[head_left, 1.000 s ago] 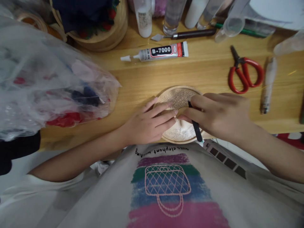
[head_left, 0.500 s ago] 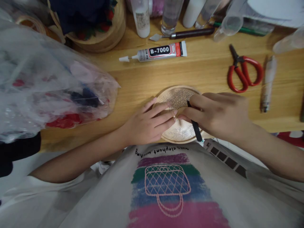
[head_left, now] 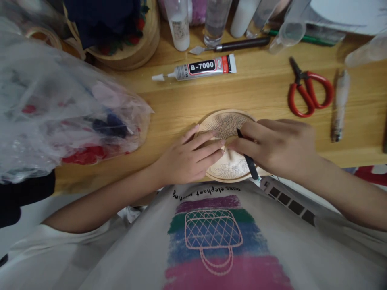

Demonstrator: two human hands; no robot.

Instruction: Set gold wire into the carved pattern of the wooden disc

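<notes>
At the table's near edge lies a round wooden hoop with pale cloth bearing printed line drawings of petals and waves. My left hand rests flat on its left side, fingers spread. From the right, my right hand bends over the hoop, holding what look like black tweezers slantwise beneath its fingers. The thumb and fingertips of that hand press together at the hoop's middle, close to my left fingertips. Whether they also pinch something small there is hidden.
Beyond the hoop lie a B-7000 glue tube, a craft knife and red-handled pliers or cutters. A white pen is at right. A plastic bag fills the left; bottles and a round wooden box stand behind.
My right fingers and the tweezers have shifted very slightly on the hoop. The left hand stays in place. The surroundings shift a little as the camera moves.
</notes>
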